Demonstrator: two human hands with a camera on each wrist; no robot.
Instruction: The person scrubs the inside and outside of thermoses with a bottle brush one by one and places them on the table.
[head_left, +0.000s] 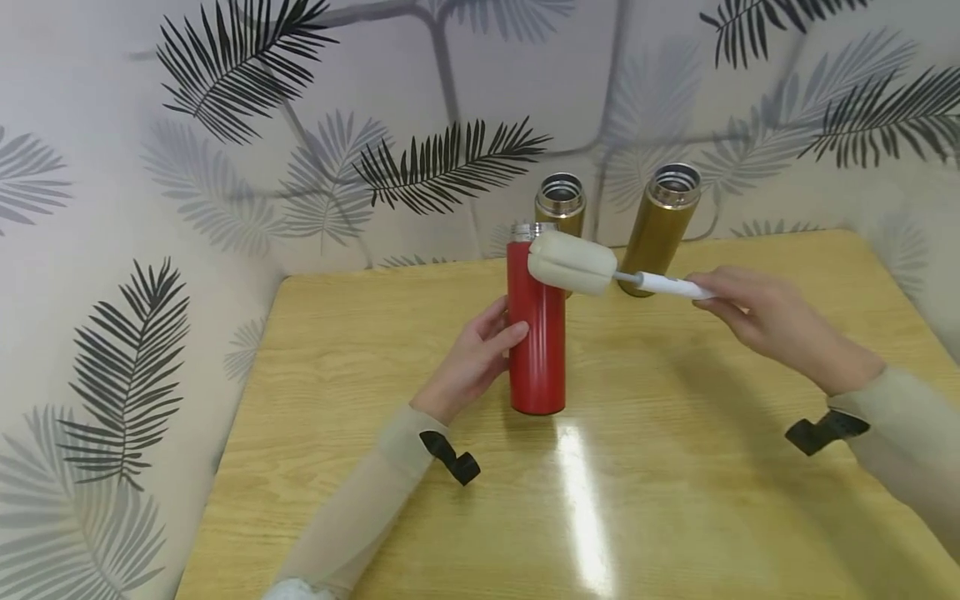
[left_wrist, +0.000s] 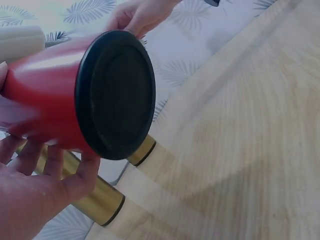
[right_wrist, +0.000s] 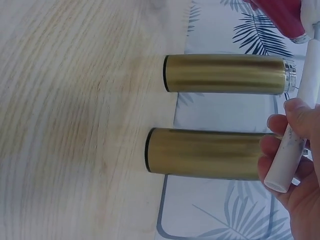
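Observation:
A red thermos bottle (head_left: pixel 537 350) with a bare metal neck is gripped by my left hand (head_left: pixel 480 354). In the left wrist view its black base (left_wrist: pixel 117 95) faces the camera, raised off the table, and the left fingers curl round its side. My right hand (head_left: pixel 765 312) pinches the white handle (head_left: pixel 667 286) of a bottle brush. The brush's cream sponge head (head_left: pixel 573 262) lies sideways across the upper front of the red bottle, just below its mouth. Whether the sponge touches the bottle cannot be told.
Two gold thermos bottles without lids stand at the table's back edge, one (head_left: pixel 660 229) near the right hand and another (head_left: pixel 561 200) partly hidden behind the red bottle. A leaf-patterned wall covering (head_left: pixel 420 100) rises behind the wooden table (head_left: pixel 337 350).

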